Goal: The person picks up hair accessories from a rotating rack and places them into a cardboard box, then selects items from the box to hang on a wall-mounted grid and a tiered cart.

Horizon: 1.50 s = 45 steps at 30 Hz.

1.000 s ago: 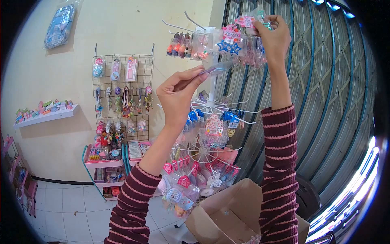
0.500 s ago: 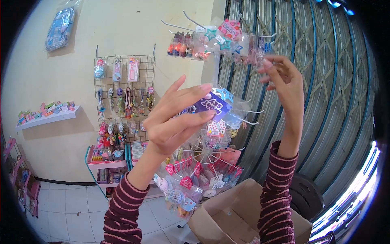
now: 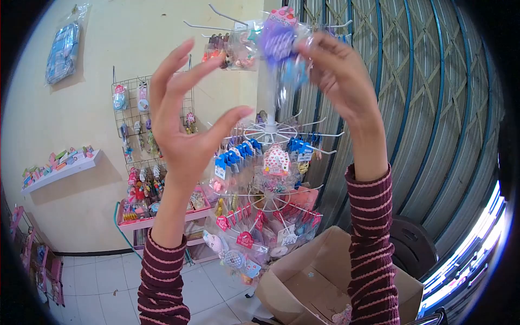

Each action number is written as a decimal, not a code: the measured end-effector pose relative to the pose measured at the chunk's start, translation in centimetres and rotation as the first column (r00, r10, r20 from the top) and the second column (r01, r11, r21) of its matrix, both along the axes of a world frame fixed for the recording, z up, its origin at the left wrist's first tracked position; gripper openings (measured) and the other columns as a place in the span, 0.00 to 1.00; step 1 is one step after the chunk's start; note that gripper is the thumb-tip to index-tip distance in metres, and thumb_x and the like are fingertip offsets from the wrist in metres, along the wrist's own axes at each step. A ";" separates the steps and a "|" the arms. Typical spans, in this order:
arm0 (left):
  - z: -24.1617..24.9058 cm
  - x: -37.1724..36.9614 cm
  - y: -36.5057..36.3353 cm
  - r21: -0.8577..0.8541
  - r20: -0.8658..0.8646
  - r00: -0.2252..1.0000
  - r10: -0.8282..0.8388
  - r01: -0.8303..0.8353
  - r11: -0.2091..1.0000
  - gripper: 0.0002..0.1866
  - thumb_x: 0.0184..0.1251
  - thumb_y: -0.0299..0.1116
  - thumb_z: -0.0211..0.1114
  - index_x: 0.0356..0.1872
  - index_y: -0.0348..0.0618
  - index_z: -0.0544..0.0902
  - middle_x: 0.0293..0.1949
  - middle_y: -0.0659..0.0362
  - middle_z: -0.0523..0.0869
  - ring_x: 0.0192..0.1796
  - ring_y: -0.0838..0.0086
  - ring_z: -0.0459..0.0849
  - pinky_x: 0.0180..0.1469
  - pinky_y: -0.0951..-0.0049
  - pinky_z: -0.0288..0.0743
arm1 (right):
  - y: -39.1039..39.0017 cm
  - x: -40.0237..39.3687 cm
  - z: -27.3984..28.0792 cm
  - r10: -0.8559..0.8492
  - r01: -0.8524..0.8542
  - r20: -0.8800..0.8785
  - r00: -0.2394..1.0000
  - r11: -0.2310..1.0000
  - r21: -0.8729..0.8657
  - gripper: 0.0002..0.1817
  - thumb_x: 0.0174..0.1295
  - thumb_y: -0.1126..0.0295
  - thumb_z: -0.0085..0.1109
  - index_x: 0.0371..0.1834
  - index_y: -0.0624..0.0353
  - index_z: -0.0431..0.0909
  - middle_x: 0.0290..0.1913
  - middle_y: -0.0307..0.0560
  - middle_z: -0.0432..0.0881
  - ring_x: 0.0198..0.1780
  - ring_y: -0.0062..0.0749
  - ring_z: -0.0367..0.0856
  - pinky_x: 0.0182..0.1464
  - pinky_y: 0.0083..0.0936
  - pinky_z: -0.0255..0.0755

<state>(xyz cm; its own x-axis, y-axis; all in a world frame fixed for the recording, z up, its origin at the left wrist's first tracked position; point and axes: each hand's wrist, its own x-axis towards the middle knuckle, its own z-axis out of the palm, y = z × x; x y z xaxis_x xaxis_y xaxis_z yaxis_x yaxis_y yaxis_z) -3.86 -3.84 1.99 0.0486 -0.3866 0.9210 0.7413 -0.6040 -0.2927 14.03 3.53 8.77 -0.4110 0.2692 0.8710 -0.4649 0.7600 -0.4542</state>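
Between the thumb and fingers of my right hand (image 3: pixel 341 76) is a small clear packet with a purple card (image 3: pixel 279 40), blurred by motion. Something light blue shows in the lower part of the packet. It is held up in front of the top tier of a white display rack (image 3: pixel 271 128). My left hand (image 3: pixel 187 108) is raised to the left of the rack, fingers spread, holding nothing. Behind the purple card, packets with star shapes and a pink strawberry-print card (image 3: pixel 284 16) hang on the top tier, partly hidden.
Blue-carded packets (image 3: pixel 234 157) and pink-carded packets (image 3: pixel 245 238) hang on the rack's lower tiers. An open cardboard box (image 3: pixel 303 271) stands below at right, a small packet inside. A wire grid (image 3: pixel 122 103) and white shelf (image 3: pixel 65 170) are on the wall; a folding metal shutter (image 3: pixel 422 119) is at right.
The purple-carded packet has passed from my left hand to my right and moved up to the top tier. My left hand has let go and opened. The view has shifted slightly.
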 end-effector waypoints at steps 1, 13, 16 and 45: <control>-0.1 -0.1 0.0 -0.032 0.074 0.996 0.053 -0.051 0.998 0.21 0.30 0.27 0.70 0.35 0.44 0.78 0.50 0.54 0.69 0.52 0.65 0.67 0.51 0.69 0.62 | 0.5 0.1 0.6 0.000 0.000 -0.001 1.000 1.000 -0.002 0.06 0.48 0.69 0.59 0.27 0.59 0.76 0.24 0.35 0.76 0.24 0.13 0.71 0.28 0.11 0.66; -3.2 -1.0 2.4 -0.143 0.065 0.988 0.140 -0.130 0.981 0.11 0.35 0.25 0.67 0.25 0.47 0.79 0.44 0.57 0.72 0.43 0.68 0.70 0.39 0.72 0.63 | 3.9 -0.9 4.8 -0.304 0.352 -0.364 0.880 0.933 0.071 0.06 0.46 0.71 0.60 0.25 0.61 0.75 0.23 0.36 0.74 0.25 0.14 0.69 0.30 0.12 0.65; -3.9 -0.7 2.4 -0.163 0.051 0.987 0.156 -0.145 0.976 0.10 0.35 0.24 0.67 0.23 0.47 0.79 0.43 0.57 0.72 0.42 0.68 0.70 0.38 0.72 0.63 | 2.6 -0.7 4.6 -0.438 0.522 -0.408 0.801 0.845 0.118 0.08 0.46 0.71 0.60 0.29 0.62 0.74 0.23 0.37 0.74 0.24 0.15 0.70 0.30 0.13 0.66; -30.1 31.0 8.6 -0.913 -0.264 0.547 -0.794 -0.407 0.023 0.17 0.52 0.42 0.57 0.34 0.37 0.74 0.36 0.51 0.78 0.38 0.62 0.77 0.38 0.66 0.70 | -8.0 38.5 -45.4 -0.120 0.944 0.983 0.139 0.317 -0.095 0.14 0.47 0.68 0.56 0.39 0.59 0.73 0.32 0.52 0.78 0.33 0.40 0.77 0.38 0.29 0.70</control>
